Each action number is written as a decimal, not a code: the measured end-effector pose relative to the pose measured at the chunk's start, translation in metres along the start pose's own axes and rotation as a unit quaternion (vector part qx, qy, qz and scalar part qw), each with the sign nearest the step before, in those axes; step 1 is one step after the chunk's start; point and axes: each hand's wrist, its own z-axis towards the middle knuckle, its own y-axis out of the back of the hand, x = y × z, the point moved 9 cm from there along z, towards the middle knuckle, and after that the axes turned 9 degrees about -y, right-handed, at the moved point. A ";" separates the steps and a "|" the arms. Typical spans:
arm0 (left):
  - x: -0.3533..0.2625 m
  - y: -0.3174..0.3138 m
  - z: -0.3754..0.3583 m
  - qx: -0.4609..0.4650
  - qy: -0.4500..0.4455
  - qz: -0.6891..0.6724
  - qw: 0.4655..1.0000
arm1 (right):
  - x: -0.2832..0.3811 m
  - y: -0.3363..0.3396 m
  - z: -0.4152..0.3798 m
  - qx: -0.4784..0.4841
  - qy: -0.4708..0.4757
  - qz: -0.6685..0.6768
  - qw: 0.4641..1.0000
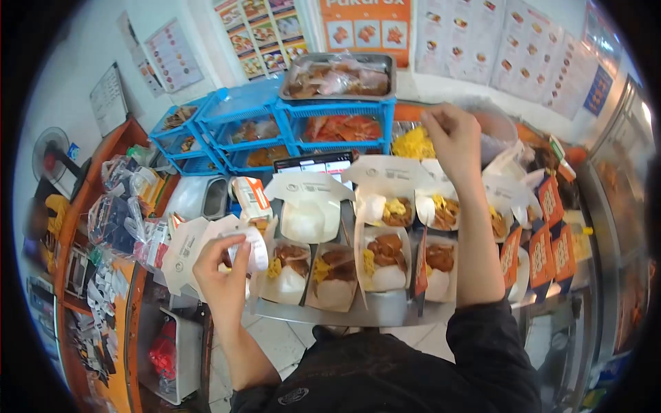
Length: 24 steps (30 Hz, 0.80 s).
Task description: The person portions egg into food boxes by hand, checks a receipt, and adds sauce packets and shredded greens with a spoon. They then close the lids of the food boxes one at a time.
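Observation:
My left hand (224, 267) is at the left end of the row of food boxes, with thumb and fingers pinched on a white curved paper piece (257, 250) that looks like a slip or label. Beneath it stands an open box (186, 255), its lid up. My right hand (451, 134) is raised at the back, fingers closed and bent downward beside the yellow shredded food (413, 143) in a metal tray. Anything in those fingers is too small to make out. Under my right forearm are open boxes with white rice (436, 283), brown saucy meat (387, 249) and yellow shreds.
Blue stacked baskets (255, 113) stand at the back, a metal tray of bagged food (337, 77) on top. A tablet (317, 165) leans behind the boxes. Orange-and-navy cartons (540, 255) are at the right. An orange shelf (120, 303) with packets lines the left.

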 end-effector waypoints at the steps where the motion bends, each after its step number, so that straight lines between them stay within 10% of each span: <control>1: 0.005 0.008 -0.004 -0.010 -0.001 0.007 1.000 | -0.001 -0.009 0.025 -0.030 0.027 -0.040 0.998; 3: 0.015 0.025 -0.013 -0.039 -0.002 0.009 0.999 | -0.008 -0.043 0.072 -0.125 0.167 -0.155 0.966; 6: 0.036 0.053 -0.031 -0.067 0.017 0.021 0.997 | -0.070 -0.111 0.146 -0.099 0.065 -0.250 0.961; 8: 0.051 0.063 -0.042 -0.068 0.036 0.026 0.997 | -0.102 -0.147 0.168 -0.142 0.078 -0.518 0.840; 15: 0.070 0.061 -0.049 -0.093 0.119 -0.054 0.987 | -0.030 -0.039 0.180 -0.132 0.103 -0.105 0.980; 24: -0.009 -0.045 -0.034 0.061 -0.010 -0.004 0.998 | -0.118 -0.163 0.191 0.061 0.010 -0.433 0.899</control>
